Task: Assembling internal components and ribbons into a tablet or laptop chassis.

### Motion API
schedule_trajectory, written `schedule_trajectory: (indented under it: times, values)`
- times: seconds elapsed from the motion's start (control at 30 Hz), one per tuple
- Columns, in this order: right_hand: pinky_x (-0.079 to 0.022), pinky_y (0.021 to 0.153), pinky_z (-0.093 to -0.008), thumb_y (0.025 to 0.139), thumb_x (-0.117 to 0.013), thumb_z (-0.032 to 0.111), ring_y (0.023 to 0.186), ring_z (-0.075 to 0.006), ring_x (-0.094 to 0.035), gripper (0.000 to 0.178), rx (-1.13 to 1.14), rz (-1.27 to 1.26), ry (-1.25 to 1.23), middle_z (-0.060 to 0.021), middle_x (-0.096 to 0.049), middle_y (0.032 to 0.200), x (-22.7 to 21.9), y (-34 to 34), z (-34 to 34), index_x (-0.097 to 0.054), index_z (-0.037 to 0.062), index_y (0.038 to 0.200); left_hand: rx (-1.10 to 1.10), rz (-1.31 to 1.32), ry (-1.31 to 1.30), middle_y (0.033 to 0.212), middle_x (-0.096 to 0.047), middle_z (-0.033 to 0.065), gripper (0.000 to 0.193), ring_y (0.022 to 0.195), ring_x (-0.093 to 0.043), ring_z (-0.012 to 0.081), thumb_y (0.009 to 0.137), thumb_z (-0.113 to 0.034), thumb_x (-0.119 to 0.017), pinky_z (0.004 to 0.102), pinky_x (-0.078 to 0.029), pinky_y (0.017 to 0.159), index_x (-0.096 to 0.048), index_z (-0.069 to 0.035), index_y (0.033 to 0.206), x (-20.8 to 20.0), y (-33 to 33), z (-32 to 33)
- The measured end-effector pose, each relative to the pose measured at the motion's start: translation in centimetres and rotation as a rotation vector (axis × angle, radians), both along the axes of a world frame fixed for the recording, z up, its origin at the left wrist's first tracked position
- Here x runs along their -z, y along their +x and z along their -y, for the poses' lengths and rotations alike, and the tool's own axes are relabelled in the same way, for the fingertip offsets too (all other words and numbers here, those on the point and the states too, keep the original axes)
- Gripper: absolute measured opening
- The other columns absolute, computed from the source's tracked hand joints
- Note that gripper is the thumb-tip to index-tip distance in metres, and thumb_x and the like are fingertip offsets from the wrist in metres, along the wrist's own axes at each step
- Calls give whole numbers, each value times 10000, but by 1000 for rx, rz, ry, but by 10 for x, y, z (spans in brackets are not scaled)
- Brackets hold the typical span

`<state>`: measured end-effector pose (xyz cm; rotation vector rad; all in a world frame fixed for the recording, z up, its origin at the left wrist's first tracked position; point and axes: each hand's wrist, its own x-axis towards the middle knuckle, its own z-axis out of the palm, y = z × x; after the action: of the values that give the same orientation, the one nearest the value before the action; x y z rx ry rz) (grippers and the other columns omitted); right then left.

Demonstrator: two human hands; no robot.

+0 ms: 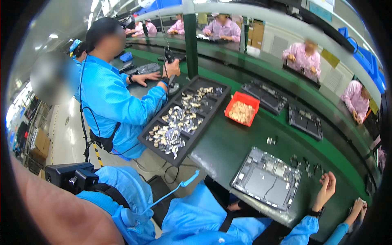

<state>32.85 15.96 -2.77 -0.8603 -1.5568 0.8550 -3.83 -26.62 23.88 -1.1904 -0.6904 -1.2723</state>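
An opened laptop base (266, 184), its long axis sloping down rightward, lies on the green worktop (218, 145) left of the nearer right hand (325, 190). That hand is half open, apparently empty; the blurred left hand's (61, 204) grip cannot be told

Left of the right hand (326, 190) lies the chassis (264, 181), small parts (307, 166) between; beyond, leftward, the bin (247, 98), then the tray (209, 118).

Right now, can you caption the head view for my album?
A right hand beside an opened computer on a green table.
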Motion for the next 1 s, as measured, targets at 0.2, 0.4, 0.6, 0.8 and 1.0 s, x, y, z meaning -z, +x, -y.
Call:
schedule_trajectory:
  times: [0.2,0.4,0.6,0.8,1.0]
  values:
    - [-553,842,-291,1066,-563,134,1009,-154,-671,280,55,-2,45,-94,-702,1149,10,20,-18,-632,-11,1295,-13,99,-95,1012,-717,148,177,924,-665,261,877,-55,-772,382,-521,858,-714,-18,1040,7,-1,15]
    - [-549,845,-298,1067,-567,144,1020,-150,-669,295,60,6,10,-92,-701,1168,8,10,-11,-632,-9,1311,-213,569,-662,1009,-744,83,288,926,-695,235,778,-70,-846,354,-512,804,-745,-89,1047,49,-32,21]
    - [-528,876,-294,1072,-558,162,1043,-157,-669,310,104,63,-39,-91,-700,1201,14,17,-15,-635,2,1326,-435,716,-1235,1041,-723,164,261,987,-673,373,861,-149,-768,423,-534,849,-745,-26,1090,175,-176,-19]
    - [-524,754,-247,1052,-583,132,971,-110,-666,277,227,144,-12,-44,-713,1119,26,33,-22,-654,9,1290,-445,937,-1357,848,-745,131,175,816,-704,329,802,-238,-826,413,-537,735,-798,-72,851,217,-211,-18]
    - [-484,689,-214,1035,-610,131,916,-81,-656,222,306,41,-35,-18,-719,1039,3,18,-3,-674,37,1226,-315,914,-1241,1042,-757,186,150,938,-729,329,856,-75,-771,387,-554,811,-779,15,976,212,-216,-2]
